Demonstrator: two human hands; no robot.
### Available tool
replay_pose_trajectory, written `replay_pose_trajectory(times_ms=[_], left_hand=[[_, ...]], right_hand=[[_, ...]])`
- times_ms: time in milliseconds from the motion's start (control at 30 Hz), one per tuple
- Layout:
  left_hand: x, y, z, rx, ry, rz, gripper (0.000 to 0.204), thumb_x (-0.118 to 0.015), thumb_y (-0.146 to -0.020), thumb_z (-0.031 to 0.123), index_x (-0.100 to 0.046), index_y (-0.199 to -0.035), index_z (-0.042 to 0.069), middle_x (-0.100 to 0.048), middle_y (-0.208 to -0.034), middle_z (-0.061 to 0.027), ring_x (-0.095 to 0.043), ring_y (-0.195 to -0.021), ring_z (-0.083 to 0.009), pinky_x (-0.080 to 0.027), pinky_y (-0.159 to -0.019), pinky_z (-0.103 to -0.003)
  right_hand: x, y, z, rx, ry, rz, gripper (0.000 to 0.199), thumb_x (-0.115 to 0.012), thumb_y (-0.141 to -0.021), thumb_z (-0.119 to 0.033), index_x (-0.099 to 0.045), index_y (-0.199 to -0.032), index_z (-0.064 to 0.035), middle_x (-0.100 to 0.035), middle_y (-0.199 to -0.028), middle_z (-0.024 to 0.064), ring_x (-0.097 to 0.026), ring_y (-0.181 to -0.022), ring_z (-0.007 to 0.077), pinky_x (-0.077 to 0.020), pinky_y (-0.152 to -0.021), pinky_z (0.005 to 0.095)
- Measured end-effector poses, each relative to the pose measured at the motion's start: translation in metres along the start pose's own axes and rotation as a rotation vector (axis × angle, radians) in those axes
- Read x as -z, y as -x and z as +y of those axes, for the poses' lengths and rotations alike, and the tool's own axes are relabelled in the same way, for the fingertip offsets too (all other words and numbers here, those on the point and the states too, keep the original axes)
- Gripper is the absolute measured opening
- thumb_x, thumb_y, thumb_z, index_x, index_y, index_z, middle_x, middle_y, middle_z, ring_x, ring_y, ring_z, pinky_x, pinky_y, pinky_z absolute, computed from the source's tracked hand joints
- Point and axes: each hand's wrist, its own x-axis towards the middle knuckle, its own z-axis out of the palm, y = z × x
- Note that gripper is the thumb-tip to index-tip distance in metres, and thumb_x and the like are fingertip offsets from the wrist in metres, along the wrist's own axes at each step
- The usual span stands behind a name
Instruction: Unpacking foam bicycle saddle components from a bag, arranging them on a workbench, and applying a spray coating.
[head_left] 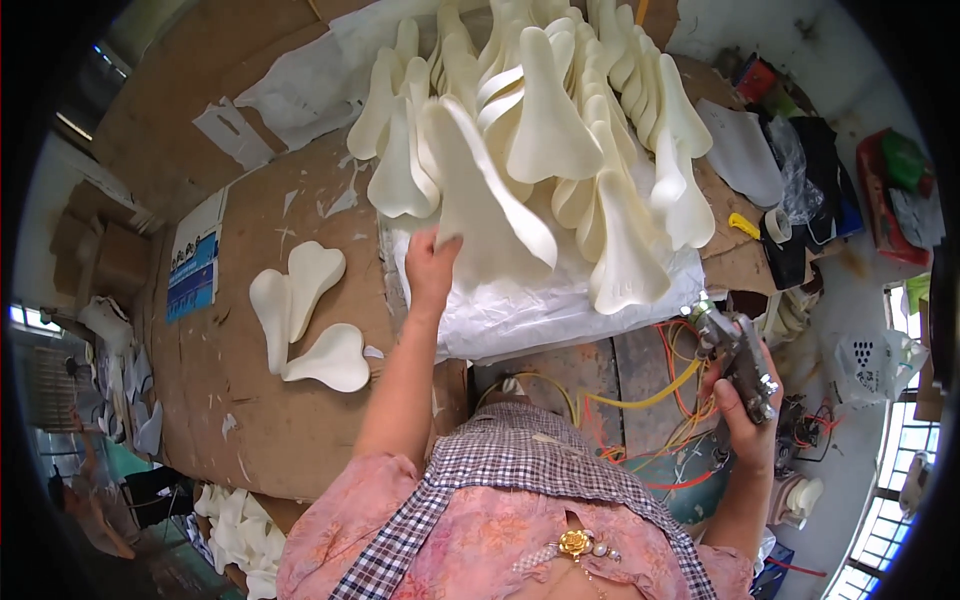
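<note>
Left hand (pixel 432 262) gripped a cream foam pad (pixel 490 215) at frame center atop the pile, right hand (pixel 745 415) clenched on spray gun (pixel 738 355) at right; best lifted singly, w/ nozzle aimed away.

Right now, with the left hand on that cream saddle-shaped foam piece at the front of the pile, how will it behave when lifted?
Probably light: the left hand takes the cream foam piece at one edge with fingers alone. Likely bendy rather than stiff, since its thin edges curve. The pile leans loosely on the white sheet, so neighbours may slide or topple when it comes out.
</note>
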Motion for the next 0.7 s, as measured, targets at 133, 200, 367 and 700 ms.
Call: replay_pose_trajectory(times_ms=[133, 200, 367, 700], left_hand=[[-0.053, -0.059, 0.043, 0.007, 0.483, -0.245, 0.029, -0.064, -0.077, 0.004, -0.064, -0.106, 0.0, -0.055, -0.118, -0.0068, -0.05, -0.106, -0.0143, -0.041, -0.088, -0.026], [-0.09, -0.085, 0.034, -0.052, 0.426, -0.268, 0.033, -0.066, -0.075, 0.009, -0.064, -0.107, 0.005, -0.049, -0.127, -0.0123, -0.047, -0.116, -0.0204, -0.037, -0.094, -0.03], [-0.141, -0.102, 0.034, -0.28, -0.089, -0.053, 0.032, -0.068, -0.071, 0.017, -0.067, -0.101, 0.007, -0.052, -0.12, -0.0217, -0.048, -0.115, -0.0313, -0.038, -0.094, -0.034], [0.039, -0.015, 0.06, -0.153, 0.023, 0.133, 0.028, -0.065, -0.075, 0.017, -0.064, -0.097, 0.0, -0.058, -0.112, -0.0165, -0.058, -0.099, -0.0264, -0.045, -0.084, -0.033]], right_hand=[[-0.002, -0.008, -0.015, 0.148, -0.151, 0.098, 0.061, -0.062, -0.08, -0.018, -0.036, -0.132, 0.0019, -0.056, -0.084, 0.0072, -0.054, -0.071, 0.0153, -0.046, -0.068, 0.029], [0.001, -0.01, -0.023, 0.188, -0.187, 0.125, 0.063, -0.062, -0.081, -0.021, -0.035, -0.133, 0.0017, -0.056, -0.085, 0.0075, -0.054, -0.073, 0.0159, -0.0459, -0.07, 0.0307], [0.009, -0.002, -0.019, 0.232, -0.148, 0.126, 0.067, -0.061, -0.082, -0.026, -0.032, -0.136, 0.001, -0.056, -0.093, 0.0095, -0.054, -0.081, 0.0167, -0.0449, -0.077, 0.0354], [-0.024, -0.021, 0.031, 0.18, -0.001, 0.021, 0.06, -0.05, -0.085, -0.023, -0.032, -0.135, 0.0035, -0.056, -0.091, 0.0079, -0.053, -0.085, 0.017, -0.0417, -0.083, 0.0333]])
